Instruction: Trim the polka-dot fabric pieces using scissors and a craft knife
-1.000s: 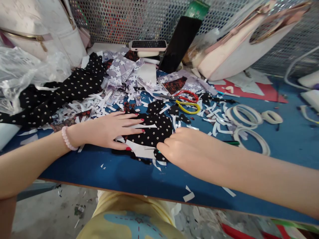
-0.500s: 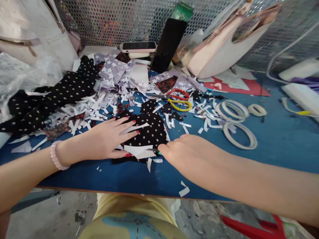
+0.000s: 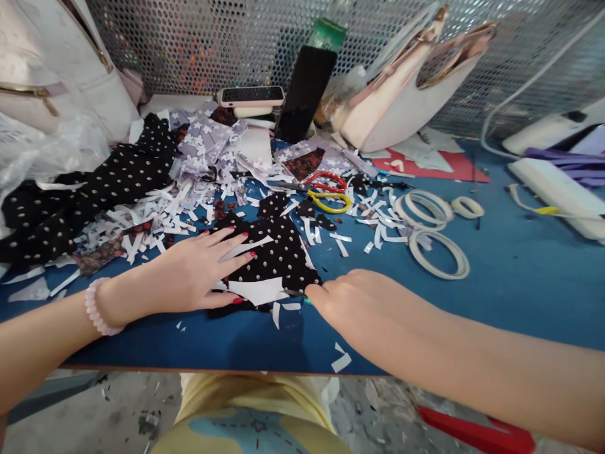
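My left hand lies flat with fingers spread on black dotted fabric at the near side of the table. White paper covers part of the fabric, and a narrow white strip shows beside my fingertips. At the fabric's right corner, my right hand is closed around a thin-bladed tool with a bit of green showing. The blade points left toward the paper's right end; the tool's handle is mostly hidden in the fist, so its exact kind is unclear.
Red-and-yellow-handled scissors lie beyond the fabric. White tape rolls rest at right. Paper strips and fabric scraps are heaped at left and back. Behind stand a phone, a dark upright object and a handbag.
My right hand has shifted slightly right and toward me, with the tool still in it, uncovering the fabric's right corner. My left hand stays on the fabric. The whole view has shifted a little.
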`<state>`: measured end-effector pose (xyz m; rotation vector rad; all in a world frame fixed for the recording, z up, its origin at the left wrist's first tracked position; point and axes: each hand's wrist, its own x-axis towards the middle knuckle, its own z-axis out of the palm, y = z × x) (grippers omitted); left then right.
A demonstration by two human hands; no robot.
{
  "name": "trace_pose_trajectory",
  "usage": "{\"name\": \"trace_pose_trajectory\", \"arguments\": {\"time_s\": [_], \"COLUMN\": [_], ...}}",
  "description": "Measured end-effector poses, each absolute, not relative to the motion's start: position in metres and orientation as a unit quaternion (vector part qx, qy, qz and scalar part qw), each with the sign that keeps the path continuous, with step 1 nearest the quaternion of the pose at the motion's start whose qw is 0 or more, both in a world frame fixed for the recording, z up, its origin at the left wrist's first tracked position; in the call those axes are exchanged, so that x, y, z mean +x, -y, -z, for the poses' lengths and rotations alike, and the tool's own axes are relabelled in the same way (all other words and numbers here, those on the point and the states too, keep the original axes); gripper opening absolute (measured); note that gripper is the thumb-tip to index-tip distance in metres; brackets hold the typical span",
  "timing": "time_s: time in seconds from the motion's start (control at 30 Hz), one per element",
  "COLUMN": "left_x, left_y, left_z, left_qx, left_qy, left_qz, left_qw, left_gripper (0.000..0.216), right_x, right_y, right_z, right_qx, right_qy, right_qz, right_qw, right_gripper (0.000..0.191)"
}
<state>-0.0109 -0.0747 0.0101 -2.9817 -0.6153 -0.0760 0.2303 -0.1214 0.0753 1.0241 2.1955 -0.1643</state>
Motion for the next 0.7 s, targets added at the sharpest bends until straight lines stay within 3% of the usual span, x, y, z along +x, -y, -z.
{"name": "trace_pose_trajectory", "arguments": {"time_s": [0.33,0.7], "left_x": [-0.014,-0.015], "left_y": [0.074,0.073], "left_z": [-0.007,-0.007], "left_qx": [-0.975,-0.974], "left_qy": [0.215,0.217], "left_qz": [0.030,0.029], "left_qw": [0.046,0.053], "left_gripper": [0.063,0.064], "right_x": [0.242,0.274], "right_y": [0.135,0.160], "right_z": [-0.067,-0.025], "right_qx": [0.413,0.380], "right_qy": [-0.853,-0.919], "right_qz": [0.079,-0.037], "right_qw": [0.308,0.100], "right_gripper": [0.028,0.028]}}
